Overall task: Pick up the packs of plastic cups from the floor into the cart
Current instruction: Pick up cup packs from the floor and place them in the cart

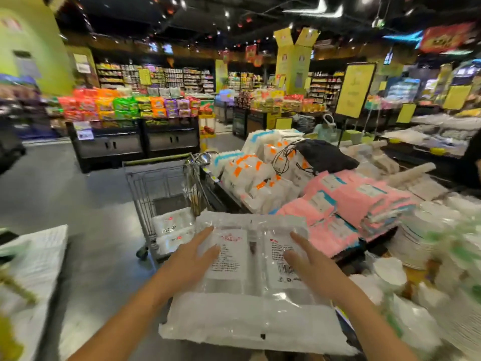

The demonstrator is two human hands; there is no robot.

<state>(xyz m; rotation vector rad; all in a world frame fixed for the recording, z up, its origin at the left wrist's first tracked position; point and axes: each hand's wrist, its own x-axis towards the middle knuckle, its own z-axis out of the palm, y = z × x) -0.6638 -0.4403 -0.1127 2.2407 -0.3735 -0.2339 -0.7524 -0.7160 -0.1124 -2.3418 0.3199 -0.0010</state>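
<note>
A large clear pack of white plastic cups (250, 303) with two printed labels fills the lower middle of the head view, held up in front of me. My left hand (190, 259) presses flat on its left label and my right hand (309, 264) on its right label, fingers spread over the wrap. Beyond the pack stands a grey wire cart (156, 178), and inside it lie two more white cup packs (173, 225). The pack's far edge reaches about the cart's near side.
A display table (346, 199) of pink and white packaged goods, with a black bag on top, lines the right. Stacks of white plates (416, 246) sit at near right. Another white pack (36, 259) lies at left. Grey floor (78, 199) spreads left of the cart; snack shelves stand behind.
</note>
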